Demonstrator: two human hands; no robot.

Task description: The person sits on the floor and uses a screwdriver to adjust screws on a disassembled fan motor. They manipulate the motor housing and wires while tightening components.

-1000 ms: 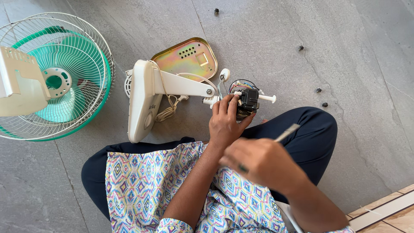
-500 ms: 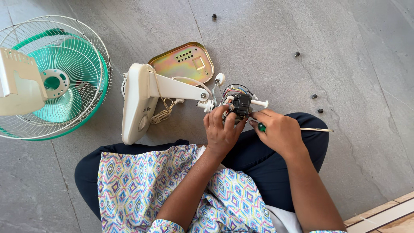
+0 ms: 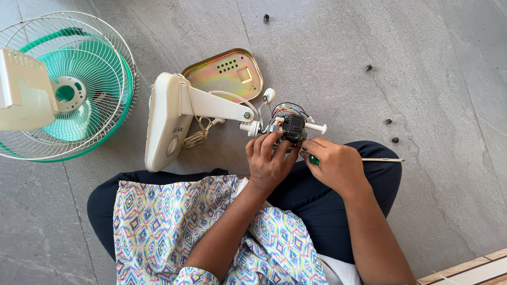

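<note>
I sit on a grey floor with a taken-apart fan in front of me. My left hand (image 3: 268,162) grips the small black motor block (image 3: 293,128) with its wires, at the end of the white fan stand (image 3: 174,113). My right hand (image 3: 334,164) rests just right of the motor and holds a screwdriver (image 3: 379,159) with a green handle, its thin shaft pointing right over my knee. Fingertips of both hands meet under the motor.
A green fan blade inside a wire guard (image 3: 74,89) lies at the left with a white housing (image 3: 24,89) on it. A gold metal plate (image 3: 224,74) lies behind the stand. Small dark screws (image 3: 388,121) are scattered on the floor at right.
My right hand has moved from my lap up to the motor, turning the screwdriver so its shaft points right. My left hand stays on the motor.
</note>
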